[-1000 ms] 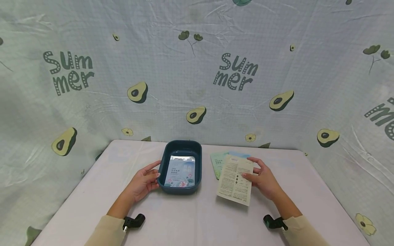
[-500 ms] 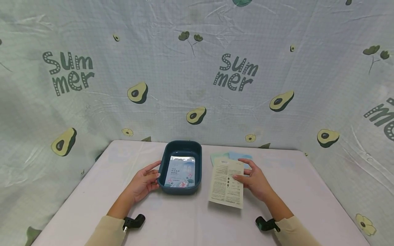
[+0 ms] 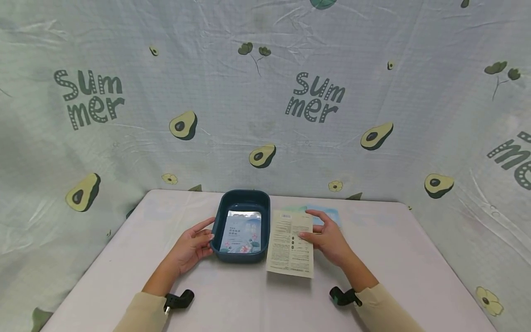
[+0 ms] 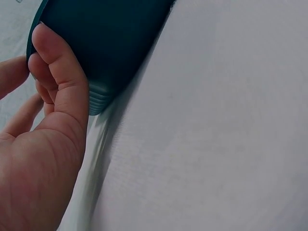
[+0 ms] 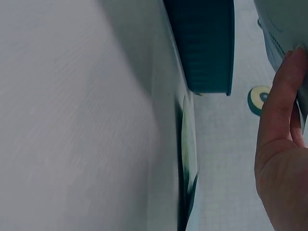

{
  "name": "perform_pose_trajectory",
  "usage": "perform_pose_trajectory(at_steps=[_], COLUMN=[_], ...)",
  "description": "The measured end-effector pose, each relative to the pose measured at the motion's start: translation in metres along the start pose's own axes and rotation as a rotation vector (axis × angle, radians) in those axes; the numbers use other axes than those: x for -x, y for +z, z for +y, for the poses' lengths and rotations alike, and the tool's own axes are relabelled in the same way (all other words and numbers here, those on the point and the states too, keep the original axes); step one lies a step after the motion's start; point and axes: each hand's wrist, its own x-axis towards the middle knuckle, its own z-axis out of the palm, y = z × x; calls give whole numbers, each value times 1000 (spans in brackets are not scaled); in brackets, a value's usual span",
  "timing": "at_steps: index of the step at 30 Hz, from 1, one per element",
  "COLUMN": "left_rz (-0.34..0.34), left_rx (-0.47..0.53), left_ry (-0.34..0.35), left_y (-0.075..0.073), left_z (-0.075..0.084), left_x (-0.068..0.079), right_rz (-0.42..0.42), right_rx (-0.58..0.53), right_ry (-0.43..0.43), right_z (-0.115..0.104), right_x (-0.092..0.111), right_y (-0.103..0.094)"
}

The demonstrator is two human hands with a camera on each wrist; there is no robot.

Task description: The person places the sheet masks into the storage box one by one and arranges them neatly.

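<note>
My left hand [image 3: 191, 246] holds the left rim of a dark blue rectangular tub [image 3: 265, 251], its fingers against the outer wall [image 4: 120, 57]. Inside the tub lies a pale blue, flower-printed sheet mask packet [image 3: 244, 230] with a silver upper edge. With thumb and fingers, my right hand [image 3: 329, 240] pinches the right edge of a cream packet [image 3: 286, 246] covered in small print. This packet is raised and tilted over the table, just right of the tub. In the right wrist view the fingers [image 5: 281, 101] show behind the packet, which is partly cut off.
Behind the held packet, a light blue packet [image 3: 327, 214] and a mostly hidden green packet [image 3: 295, 209] lie on the white-covered table [image 3: 232, 295]. A cloth [image 3: 224, 92] printed with avocados and lettering hangs behind and at the sides.
My right hand has carried the cream packet leftward, close to the tub, covering more of the green packet. My left hand stays at the tub.
</note>
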Motion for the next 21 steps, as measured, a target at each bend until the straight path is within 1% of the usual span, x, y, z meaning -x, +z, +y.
perform_pose_trajectory(at_steps=[11,17,21], left_rz=[-5,-8,-12], left_rx=[8,10,2], left_ry=[4,5,7], left_y=[1,0,-1], left_z=[1,0,0], left_x=[0,0,1], right_rz=[1,-13,3], right_rx=[-3,5,3], right_ry=[-2,-19,-16], right_z=[-7,-9,-11], right_x=[-10,-19,-24], right_y=[17,25,32])
